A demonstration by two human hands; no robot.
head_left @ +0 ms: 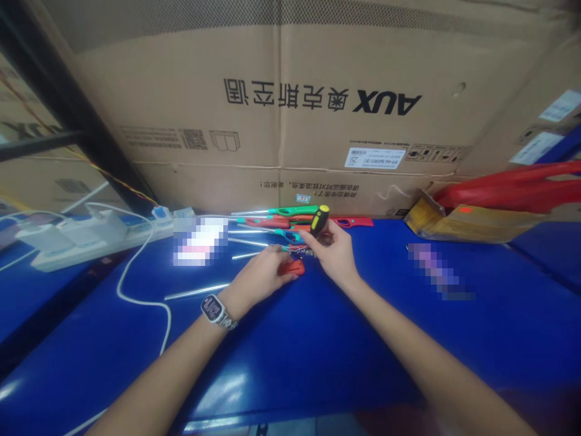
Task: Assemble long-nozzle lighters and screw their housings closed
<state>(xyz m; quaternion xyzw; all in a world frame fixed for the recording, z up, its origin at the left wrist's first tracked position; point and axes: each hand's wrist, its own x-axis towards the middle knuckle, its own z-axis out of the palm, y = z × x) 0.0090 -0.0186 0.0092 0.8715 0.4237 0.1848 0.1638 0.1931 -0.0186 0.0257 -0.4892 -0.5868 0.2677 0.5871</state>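
1. Your left hand (261, 274), centre of frame: fingers and thumb closed on a red handle (295, 267).
2. Your right hand (339, 251), just right of centre: pinching a black-and-yellow screwdriver (320, 220), handle up; tip too small to make out.
3. Above your hands, mid-frame: green lighter (297, 211) beside red ones, on the blue table (290, 351).
4. Left edge: white power strip (59, 257).

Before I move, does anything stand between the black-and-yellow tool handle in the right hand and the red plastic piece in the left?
Yes: small metallic parts and a thin white wire lie between the tool handle and red piece.
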